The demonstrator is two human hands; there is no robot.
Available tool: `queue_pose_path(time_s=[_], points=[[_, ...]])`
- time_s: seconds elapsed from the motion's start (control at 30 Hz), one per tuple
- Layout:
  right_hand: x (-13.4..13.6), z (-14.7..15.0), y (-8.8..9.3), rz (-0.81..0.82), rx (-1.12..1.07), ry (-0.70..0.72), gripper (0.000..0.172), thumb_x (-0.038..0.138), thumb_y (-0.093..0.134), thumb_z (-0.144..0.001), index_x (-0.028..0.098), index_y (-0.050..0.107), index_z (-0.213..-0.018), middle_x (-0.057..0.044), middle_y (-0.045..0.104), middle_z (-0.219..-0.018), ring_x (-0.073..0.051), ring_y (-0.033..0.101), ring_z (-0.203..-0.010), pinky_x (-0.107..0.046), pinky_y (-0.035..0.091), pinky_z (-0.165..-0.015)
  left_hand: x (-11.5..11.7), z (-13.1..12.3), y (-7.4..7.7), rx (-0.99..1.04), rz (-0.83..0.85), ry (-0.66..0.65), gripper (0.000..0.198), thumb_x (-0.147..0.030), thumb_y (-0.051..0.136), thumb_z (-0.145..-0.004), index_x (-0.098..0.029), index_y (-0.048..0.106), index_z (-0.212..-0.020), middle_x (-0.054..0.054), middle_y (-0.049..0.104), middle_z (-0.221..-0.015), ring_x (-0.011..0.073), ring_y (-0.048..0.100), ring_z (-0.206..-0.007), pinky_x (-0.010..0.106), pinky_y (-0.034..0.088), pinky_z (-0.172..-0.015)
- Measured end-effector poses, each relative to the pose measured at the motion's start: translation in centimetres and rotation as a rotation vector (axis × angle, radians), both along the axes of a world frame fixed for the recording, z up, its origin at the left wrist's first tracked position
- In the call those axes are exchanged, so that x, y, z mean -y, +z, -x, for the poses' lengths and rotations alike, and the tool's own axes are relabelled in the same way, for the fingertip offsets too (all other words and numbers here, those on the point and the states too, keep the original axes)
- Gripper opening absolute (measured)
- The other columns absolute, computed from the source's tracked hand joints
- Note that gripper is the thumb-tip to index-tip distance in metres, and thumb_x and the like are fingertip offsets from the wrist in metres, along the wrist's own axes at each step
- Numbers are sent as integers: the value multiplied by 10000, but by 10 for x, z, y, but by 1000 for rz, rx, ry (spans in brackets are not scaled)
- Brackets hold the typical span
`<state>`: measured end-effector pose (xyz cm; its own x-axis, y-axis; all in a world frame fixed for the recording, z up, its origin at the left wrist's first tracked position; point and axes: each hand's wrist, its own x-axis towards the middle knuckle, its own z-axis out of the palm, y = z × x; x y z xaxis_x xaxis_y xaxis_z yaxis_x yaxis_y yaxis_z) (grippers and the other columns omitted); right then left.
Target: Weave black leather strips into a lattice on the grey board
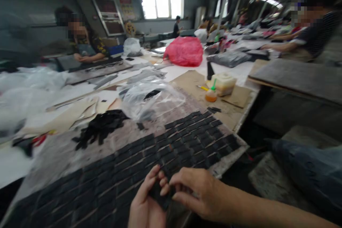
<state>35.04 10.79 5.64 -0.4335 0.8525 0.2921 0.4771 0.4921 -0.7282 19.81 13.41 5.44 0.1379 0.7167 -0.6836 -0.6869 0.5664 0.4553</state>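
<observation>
Rows of small black strips cover a greyish board in front of me. Over the near edge of these rows, my left hand is turned palm up with its fingers curled around a small black piece. Close on its right, my right hand has thumb and fingers bent together near the left fingertips; anything between them is too small to make out. A loose pile of black strips lies farther back on the board.
Beyond the board are a clear plastic bag, an orange-filled bottle, a whitish tub and a pink bag. Red-handled scissors lie left. People sit at back left and right.
</observation>
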Motion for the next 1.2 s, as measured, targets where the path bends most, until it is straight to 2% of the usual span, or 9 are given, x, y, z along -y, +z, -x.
queue_pose_path(time_s=[0.17,0.3,0.43,0.57,0.7,0.8,0.93,1.0,1.2], points=[[-6,24,-25,-138,26,78,291,245,578,-855,181,489,-1125,-74,602,-969,-171,574,-888,-264,479,-784,-2,12,-3,126,-42,192,175,-59,480,-718,-107,627,-800,38,512,-705,95,484,-583,196,435,-533],[-14,36,-31,-336,120,149,191,174,451,-906,152,502,-1089,-89,604,-894,-174,574,-821,-265,494,-696,2,23,-12,145,-62,272,183,-23,464,-717,-99,623,-765,48,534,-712,88,504,-589,176,454,-556],[-21,45,-30,-462,168,128,164,121,389,-917,140,539,-981,-56,582,-757,-150,543,-668,-244,455,-583,4,27,-16,123,-43,295,187,-18,433,-788,-88,603,-823,94,609,-788,121,599,-694,212,504,-673],[-27,51,-33,-499,150,79,158,105,395,-906,111,528,-991,-78,596,-779,-172,557,-698,-276,466,-613,8,25,-15,122,-26,279,182,-124,449,-871,-106,538,-1029,141,650,-909,170,641,-834,284,520,-776],[-32,53,-36,-546,146,65,185,96,392,-901,104,513,-1041,-86,607,-801,-178,558,-699,-284,467,-606,11,25,-20,106,-67,233,211,-128,474,-873,-104,513,-1079,160,656,-991,181,641,-910,302,510,-837],[-34,54,-33,-459,150,88,168,129,394,-913,123,520,-1024,-85,610,-832,-179,567,-745,-283,476,-646,9,29,-23,60,-71,225,213,-106,468,-868,-103,512,-1077,171,659,-1012,194,643,-929,286,527,-800],[-35,56,-26,-145,189,40,203,276,503,-896,147,538,-1049,-80,617,-912,-194,578,-843,-292,489,-729,3,32,-21,-20,-75,223,263,-50,472,-849,-122,486,-1102,158,671,-1005,185,657,-892,264,538,-755],[-36,57,-22,-47,242,12,229,249,558,-862,161,544,-1073,-68,622,-928,-196,578,-855,-297,484,-753,-1,30,-19,-51,-54,219,257,-48,474,-849,-117,491,-1097,156,676,-998,184,660,-887,260,540,-750],[-43,53,-16,11,376,-39,331,172,648,-763,200,552,-1079,-38,632,-950,-219,566,-866,-328,467,-747,-7,23,-23,-48,-45,169,263,-94,516,-848,-124,541,-1108,146,659,-1081,181,610,-1024,238,505,-838]])
